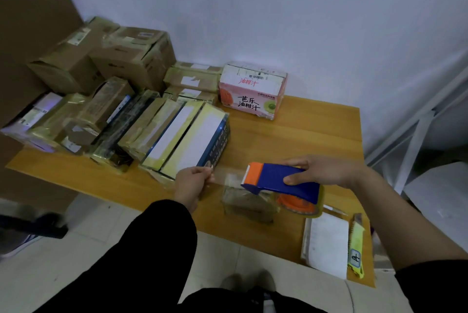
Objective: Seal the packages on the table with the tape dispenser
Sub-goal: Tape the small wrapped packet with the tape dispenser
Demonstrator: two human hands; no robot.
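My right hand [321, 169] grips a blue and orange tape dispenser [281, 181] with a roll of clear tape, held above a small brown package [249, 205] near the table's front edge. My left hand [193, 181] pinches the free end of the clear tape [226, 173], which stretches from the dispenser's orange head leftward over the small package. A blue box with a yellow and white top [200, 138] lies just behind my left hand.
Many taped cardboard packages [106, 59] are stacked across the left and back of the wooden table [304, 135]. A pink juice carton [253, 91] stands at the back. A white notepad [328, 244] and a yellow utility knife [355, 244] lie at the right front.
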